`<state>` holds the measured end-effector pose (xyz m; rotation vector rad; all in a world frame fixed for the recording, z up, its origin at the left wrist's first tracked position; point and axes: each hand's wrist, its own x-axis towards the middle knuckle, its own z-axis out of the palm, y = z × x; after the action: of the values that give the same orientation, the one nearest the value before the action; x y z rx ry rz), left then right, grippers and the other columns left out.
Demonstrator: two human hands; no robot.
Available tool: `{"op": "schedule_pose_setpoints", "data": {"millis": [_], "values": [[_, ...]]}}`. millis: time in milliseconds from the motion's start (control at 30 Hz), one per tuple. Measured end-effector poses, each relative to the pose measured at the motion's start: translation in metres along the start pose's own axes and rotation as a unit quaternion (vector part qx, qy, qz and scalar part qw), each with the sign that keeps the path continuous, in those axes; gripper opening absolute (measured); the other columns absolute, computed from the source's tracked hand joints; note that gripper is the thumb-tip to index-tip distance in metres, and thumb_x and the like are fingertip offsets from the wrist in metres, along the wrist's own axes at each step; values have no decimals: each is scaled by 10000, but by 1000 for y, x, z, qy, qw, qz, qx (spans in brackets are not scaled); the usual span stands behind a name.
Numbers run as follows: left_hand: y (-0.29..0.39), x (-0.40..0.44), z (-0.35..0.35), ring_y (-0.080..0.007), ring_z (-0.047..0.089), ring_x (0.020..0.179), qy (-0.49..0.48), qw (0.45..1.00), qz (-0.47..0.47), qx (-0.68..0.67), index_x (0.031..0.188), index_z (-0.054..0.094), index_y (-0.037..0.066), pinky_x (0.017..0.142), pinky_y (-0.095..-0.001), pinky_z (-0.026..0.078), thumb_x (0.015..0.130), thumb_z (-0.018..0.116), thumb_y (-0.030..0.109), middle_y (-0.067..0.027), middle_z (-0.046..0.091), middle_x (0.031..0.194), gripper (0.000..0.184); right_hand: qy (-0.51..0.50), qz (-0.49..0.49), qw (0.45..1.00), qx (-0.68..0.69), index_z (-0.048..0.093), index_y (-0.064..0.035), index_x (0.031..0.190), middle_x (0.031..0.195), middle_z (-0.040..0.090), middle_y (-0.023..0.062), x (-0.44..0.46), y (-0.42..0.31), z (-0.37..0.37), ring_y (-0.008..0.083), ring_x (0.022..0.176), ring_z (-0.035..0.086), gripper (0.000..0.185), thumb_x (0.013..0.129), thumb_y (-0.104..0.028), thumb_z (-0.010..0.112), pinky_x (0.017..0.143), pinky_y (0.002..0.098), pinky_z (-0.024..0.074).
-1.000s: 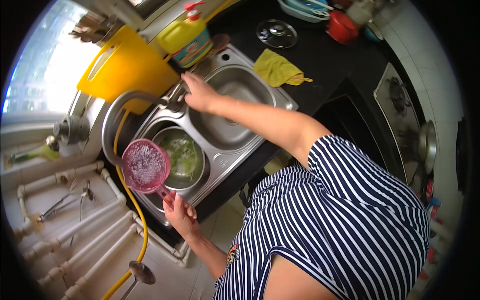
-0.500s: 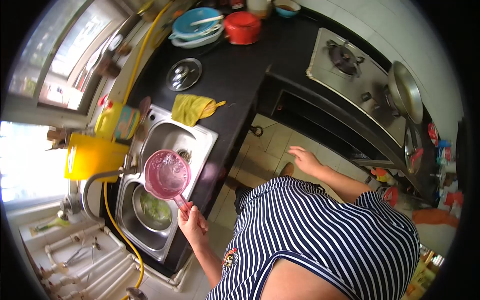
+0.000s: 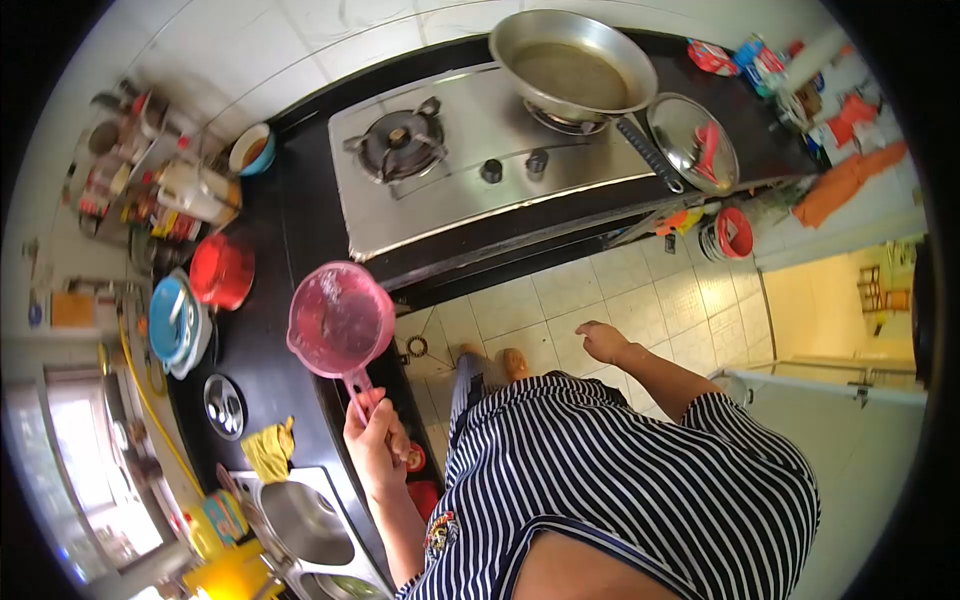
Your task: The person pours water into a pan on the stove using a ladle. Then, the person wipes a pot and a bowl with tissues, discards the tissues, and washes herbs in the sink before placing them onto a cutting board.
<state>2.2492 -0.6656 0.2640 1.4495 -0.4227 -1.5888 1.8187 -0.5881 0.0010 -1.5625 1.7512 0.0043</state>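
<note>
A pink plastic water dipper is held by its handle in my left hand, fingers wrapped around it. The dipper is over the counter's front edge, left of the stove, with its bowl facing up; a clear, shiny content seems to be inside, though I cannot tell how much. My right hand hangs over the floor in front of the stove, its fingers loosely bent and holding nothing. A wide metal wok with a black handle sits on the stove's right burner, a shallow liquid in its bottom.
The gas stove has a bare left burner. Right of the wok lies a lid. On the left counter are a red pot, blue basin, glass lid and yellow cloth. The sink is at lower left.
My view and body have turned from the sink toward the stove. The dipper, over the sink before, is now beside the stove, still in my left hand. My right hand's fingers have bent more.
</note>
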Motion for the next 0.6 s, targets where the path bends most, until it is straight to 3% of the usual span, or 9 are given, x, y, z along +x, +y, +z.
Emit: {"op": "schedule_pose_setpoints", "data": {"millis": [100, 233, 433, 467, 600], "values": [[22, 52, 53, -68, 367, 368, -92, 994, -7, 53, 1077, 555, 11, 323, -216, 282, 922, 572, 28, 4, 469, 607, 157, 3, 76, 997, 25, 648, -34, 1208, 1208, 646, 224, -20, 15, 6, 371, 1139, 605, 396, 840, -93, 514, 1012, 410, 469], [66, 109, 138, -66, 363, 355, -200, 973, -6, 112, 1085, 557, -3, 309, -209, 271, 931, 578, 71, 2, 461, 593, 172, 10, 266, 960, 83, 670, -58, 1193, 1206, 655, 218, -64, 31, 6, 361, 1151, 605, 395, 825, -137, 547, 1015, 411, 468], [113, 170, 258, -56, 374, 360, -320, 933, 23, 162, 1046, 572, 6, 323, -209, 264, 947, 607, 139, 18, 469, 587, 169, 33, 401, 904, 147, 677, -69, 1188, 1178, 674, 208, -132, 60, 59, 357, 1149, 616, 388, 831, -173, 566, 1000, 404, 481], [117, 178, 276, -51, 377, 368, -331, 923, 35, 191, 1043, 580, 9, 329, -207, 265, 949, 616, 159, 27, 468, 598, 181, 50, 402, 900, 158, 692, -45, 1168, 1162, 684, 211, -139, 58, 69, 350, 1127, 637, 407, 800, -120, 536, 978, 402, 493], [128, 201, 348, -43, 377, 401, -351, 909, 36, 220, 986, 577, 33, 341, -195, 263, 942, 636, 175, 28, 474, 644, 160, 26, 412, 885, 216, 702, -55, 1117, 1074, 710, 199, -153, 59, 95, 341, 1041, 672, 314, 842, -175, 607, 906, 389, 518]]}}
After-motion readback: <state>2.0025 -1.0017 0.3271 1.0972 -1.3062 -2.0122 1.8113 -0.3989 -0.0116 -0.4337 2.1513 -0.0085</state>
